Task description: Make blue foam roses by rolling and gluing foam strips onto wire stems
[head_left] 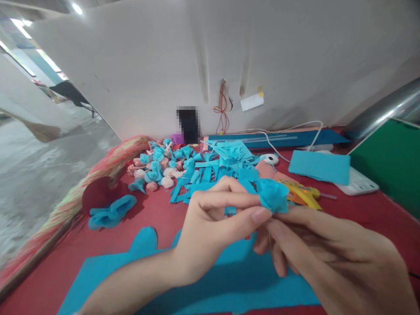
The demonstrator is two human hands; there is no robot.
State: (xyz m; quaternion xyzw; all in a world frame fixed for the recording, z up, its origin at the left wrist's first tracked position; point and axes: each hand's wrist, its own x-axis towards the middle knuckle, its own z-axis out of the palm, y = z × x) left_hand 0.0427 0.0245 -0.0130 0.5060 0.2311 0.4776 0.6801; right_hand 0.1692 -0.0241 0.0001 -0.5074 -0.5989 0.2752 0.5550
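My left hand [213, 227] and my right hand [324, 253] meet in the middle, above a red table [157, 214]. Both pinch a small rolled piece of blue felt [273, 195], shaped like a flower bud. The left thumb and fingers close on its base from the left; the right fingers hold it from below. A large blue felt sheet [229, 280] lies on the table under my hands.
A heap of cut blue felt strips [213, 168] lies behind, with several finished blue and pink felt buds [157, 168] to its left. A yellow glue gun [303, 193], a folded blue sheet [320, 167], a white cable [288, 131] and a rolled blue piece [113, 211] also lie there.
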